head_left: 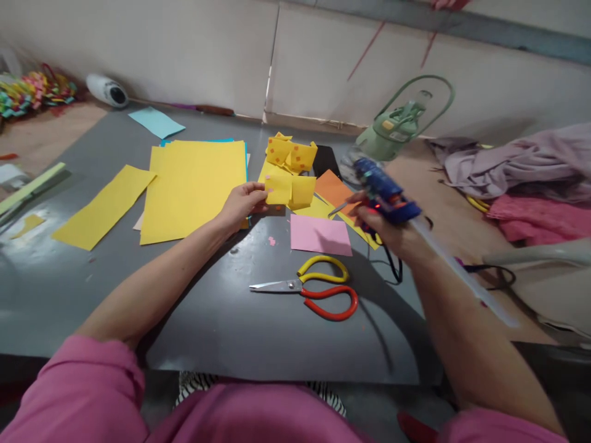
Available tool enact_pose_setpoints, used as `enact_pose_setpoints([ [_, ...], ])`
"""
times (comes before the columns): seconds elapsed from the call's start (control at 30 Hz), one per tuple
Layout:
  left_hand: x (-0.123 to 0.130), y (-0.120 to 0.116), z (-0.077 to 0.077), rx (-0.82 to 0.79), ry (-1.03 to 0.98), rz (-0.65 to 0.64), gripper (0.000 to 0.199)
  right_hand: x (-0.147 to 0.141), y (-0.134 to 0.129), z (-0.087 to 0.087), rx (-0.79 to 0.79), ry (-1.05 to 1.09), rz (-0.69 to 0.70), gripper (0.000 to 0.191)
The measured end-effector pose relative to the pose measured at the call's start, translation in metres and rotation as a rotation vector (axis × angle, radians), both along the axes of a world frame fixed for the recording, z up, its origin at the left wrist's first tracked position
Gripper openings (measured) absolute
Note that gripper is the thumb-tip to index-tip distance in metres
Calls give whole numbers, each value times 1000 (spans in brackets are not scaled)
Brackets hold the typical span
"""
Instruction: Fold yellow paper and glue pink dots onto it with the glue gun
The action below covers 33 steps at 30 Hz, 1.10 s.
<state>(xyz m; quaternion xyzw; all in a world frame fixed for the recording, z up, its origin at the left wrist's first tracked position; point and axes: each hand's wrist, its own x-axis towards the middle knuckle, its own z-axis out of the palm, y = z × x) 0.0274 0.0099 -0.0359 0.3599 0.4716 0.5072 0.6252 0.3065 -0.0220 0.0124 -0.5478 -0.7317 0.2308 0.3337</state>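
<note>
My left hand (pixel 241 205) pinches the left end of a folded yellow paper piece (pixel 302 192) with small pinkish squares on it, held above the table. In my right hand (pixel 379 229) is a blue glue gun (pixel 381 189), a long translucent glue stick (pixel 462 274) jutting from its back. Its tip is hidden from view. Just behind the held piece stands a yellow folded paper shape (pixel 302 157) with orange spots. A pink paper rectangle (pixel 321 235) lies between my hands. Nearer to me are scissors (pixel 295 286) with one yellow and one red handle, their blades closed.
Stacked yellow sheets (pixel 196 184) and a yellow strip (pixel 106 206) lie on the left, a light blue paper (pixel 157 122) behind them. Orange paper (pixel 335 187) is by my right hand. A green bottle (pixel 388 132) stands back right, near a dark phone-like slab (pixel 325 160). A black cord (pixel 394 267) trails below the glue gun.
</note>
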Motion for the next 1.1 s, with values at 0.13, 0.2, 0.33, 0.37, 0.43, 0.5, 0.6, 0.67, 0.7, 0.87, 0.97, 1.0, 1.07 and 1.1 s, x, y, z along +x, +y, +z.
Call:
enact_pose_setpoints([
  [0.13,-1,0,1,2,8,-10,8,-40,-7,-21,-68,105,-15,34],
  [0.2,0,0,0,13,-7,-22,7,-54,-6,-24,-43,143,-34,34],
  [0.33,3,-2,-4,30,-39,-64,6,-78,2,-23,86,102,-11,32],
  [0.37,4,-3,-4,30,-39,-71,6,-83,5,-23,116,64,-4,30],
  [0.43,6,-5,-4,32,-44,-72,6,-93,13,-24,167,3,0,29],
  [0.5,8,-6,-3,38,-53,-65,8,-101,20,-28,213,-44,-14,30],
  [0.6,10,-7,-2,33,-52,-72,11,-106,31,-35,257,-114,-34,33],
  [0.67,10,-8,-1,36,-50,-85,9,-106,36,-37,272,-142,-46,36],
  [0.7,10,-9,-1,39,-50,-91,8,-106,37,-38,276,-147,-53,37],
  [0.87,10,-10,-2,38,-57,-107,7,-105,39,-39,302,-105,-59,44],
  [0.97,9,-9,-2,43,-58,-111,7,-104,39,-38,295,-89,-59,46],
  [1.0,9,-9,-2,44,-54,-113,7,-104,39,-38,291,-89,-60,46],
  [1.07,9,-9,-3,41,-40,-113,8,-104,38,-38,281,-89,-59,45],
  [1.1,9,-10,-3,39,-33,-112,9,-103,38,-38,277,-89,-59,45],
])
